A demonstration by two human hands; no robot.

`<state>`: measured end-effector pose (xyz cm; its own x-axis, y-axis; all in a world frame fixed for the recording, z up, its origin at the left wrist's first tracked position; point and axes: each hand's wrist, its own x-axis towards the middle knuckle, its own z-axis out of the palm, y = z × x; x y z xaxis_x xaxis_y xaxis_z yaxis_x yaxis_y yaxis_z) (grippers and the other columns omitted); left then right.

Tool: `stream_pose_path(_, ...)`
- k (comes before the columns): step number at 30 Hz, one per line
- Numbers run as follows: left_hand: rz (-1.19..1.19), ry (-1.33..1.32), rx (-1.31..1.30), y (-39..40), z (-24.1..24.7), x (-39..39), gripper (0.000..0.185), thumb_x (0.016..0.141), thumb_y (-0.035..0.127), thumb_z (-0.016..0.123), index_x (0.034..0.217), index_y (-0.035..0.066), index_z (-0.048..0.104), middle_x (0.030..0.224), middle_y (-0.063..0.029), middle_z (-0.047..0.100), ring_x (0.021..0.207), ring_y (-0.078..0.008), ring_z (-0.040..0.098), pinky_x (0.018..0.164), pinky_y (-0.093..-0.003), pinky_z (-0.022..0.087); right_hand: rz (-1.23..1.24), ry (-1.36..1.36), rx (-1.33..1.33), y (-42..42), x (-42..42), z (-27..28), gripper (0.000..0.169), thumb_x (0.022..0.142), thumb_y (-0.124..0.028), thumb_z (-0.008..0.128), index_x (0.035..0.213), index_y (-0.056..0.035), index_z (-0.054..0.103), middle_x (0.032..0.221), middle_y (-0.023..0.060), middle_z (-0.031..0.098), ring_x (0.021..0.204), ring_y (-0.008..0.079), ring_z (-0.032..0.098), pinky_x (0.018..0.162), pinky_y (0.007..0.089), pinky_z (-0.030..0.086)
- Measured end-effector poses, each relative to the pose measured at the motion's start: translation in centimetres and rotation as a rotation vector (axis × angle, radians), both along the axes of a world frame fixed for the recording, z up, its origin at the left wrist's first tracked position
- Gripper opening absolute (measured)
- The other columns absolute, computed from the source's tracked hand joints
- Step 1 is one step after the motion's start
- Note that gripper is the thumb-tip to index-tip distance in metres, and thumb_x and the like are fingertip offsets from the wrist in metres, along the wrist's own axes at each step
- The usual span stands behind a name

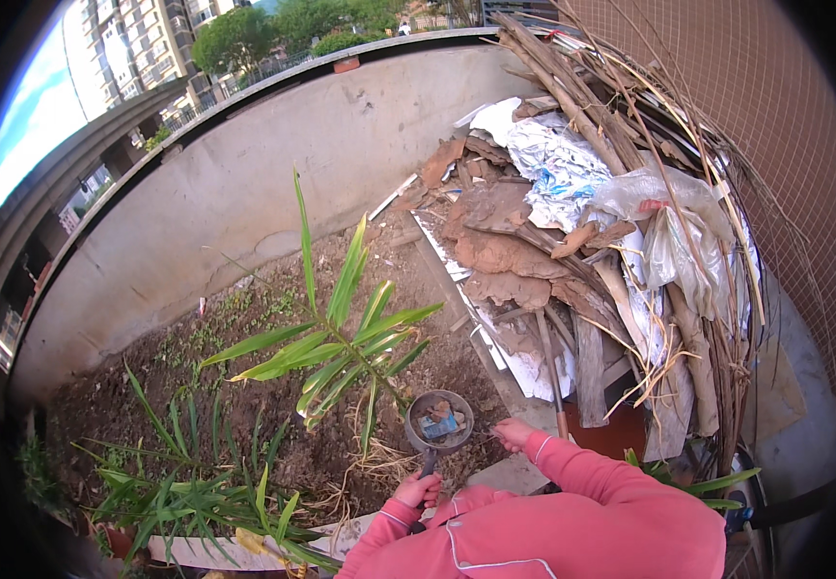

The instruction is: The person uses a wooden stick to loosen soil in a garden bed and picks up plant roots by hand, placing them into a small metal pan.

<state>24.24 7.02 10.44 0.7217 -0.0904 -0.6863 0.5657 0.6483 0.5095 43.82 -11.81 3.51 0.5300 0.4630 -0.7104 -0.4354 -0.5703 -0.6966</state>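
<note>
My left hand [418, 490] grips the dark handle of a small round pan [416, 440], held over the edge of a soil bed. Inside the pan lie small brown and pale pieces [458, 420] and a blue piece [438, 427] that looks like a torn wrapper. Just right of the pan, apart from its rim, my right hand [513, 434] has its fingers drawn together. Whether something small sits between those fingertips is unclear. A leafy green plant [331, 326] leans over the bed, its stem reaching close to the pan's far rim.
A heap of bark [508, 253], wooden sticks [570, 94], crumpled white sheeting [555, 159] and plastic bags [682, 253] rises at the right. A wooden pole [547, 354] stands near my right hand. A concrete wall [208, 188] bounds the soil bed [244, 405]. More long-leaved plants [193, 499] grow at lower left.
</note>
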Motion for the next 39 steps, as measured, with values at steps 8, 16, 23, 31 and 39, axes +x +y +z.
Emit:
stream_pose_path(8, 0.029, -0.004, 0.004, 0.4, -1.5, -0.3, 0.007, 0.078, 0.01, 0.05, 0.078, 0.01, 0.043, 0.053, 0.0046, 0.033, 0.038, -0.005, 0.027, 0.035, -0.0212, 0.023, -0.013, -0.105, -0.007, 1.0, 0.3, 1.8, 0.022, 0.077, -0.025, 0.047, 0.08, -0.0052, 0.055, 0.056, 0.0031, 0.047, 0.04, 0.0116, 0.041, 0.033, 0.0251, 0.029)
stream_pose_path(16, 0.097, -0.007, 0.029, -0.3, -1.7, 0.4, 0.008, 0.078, 0.01, 0.05, 0.074, 0.01, 0.044, 0.052, 0.0047, 0.033, 0.038, -0.0051, 0.029, 0.034, -0.0216, 0.024, -0.022, -0.107, -0.17, 4.6, 0.7, -1.1, 0.023, 0.075, -0.026, 0.051, 0.074, -0.0031, 0.055, 0.054, 0.0071, 0.049, 0.039, 0.0141, 0.043, 0.035, 0.0263, 0.033)
stream_pose_path(23, 0.109, -0.019, 0.003, 0.7, -2.4, 0.2, 0.008, 0.079, 0.009, 0.048, 0.074, 0.009, 0.042, 0.053, 0.0047, 0.033, 0.039, -0.004, 0.027, 0.034, -0.0191, 0.022, 0.017, 0.1, -0.033, 0.7, 2.6, -0.5, 0.022, 0.078, -0.027, 0.047, 0.07, -0.0075, 0.053, 0.055, 0.0022, 0.045, 0.039, 0.0097, 0.039, 0.032, 0.0224, 0.027)
stream_pose_path(31, 0.098, 0.021, 0.016, 0.2, -1.9, 0.0, 0.007, 0.079, 0.01, 0.05, 0.076, 0.008, 0.043, 0.053, 0.0033, 0.035, 0.038, -0.0057, 0.029, 0.034, -0.0217, 0.025, 0.002, -0.174, -0.131, 4.5, 7.5, -1.1, 0.029, 0.076, -0.031, 0.049, 0.069, -0.0032, 0.056, 0.051, 0.0053, 0.049, 0.039, 0.0156, 0.044, 0.037, 0.0289, 0.032)
stream_pose_path(39, 0.115, 0.037, 0.036, -0.2, -1.8, -1.1, 0.007, 0.08, 0.01, 0.048, 0.076, 0.009, 0.042, 0.053, 0.0047, 0.033, 0.038, -0.0045, 0.027, 0.034, -0.0195, 0.021, 0.084, -0.23, -0.152, 6.7, 2.4, -2.8, 0.026, 0.073, -0.027, 0.051, 0.071, -0.0023, 0.056, 0.05, 0.0076, 0.048, 0.04, 0.0151, 0.044, 0.036, 0.0284, 0.033)
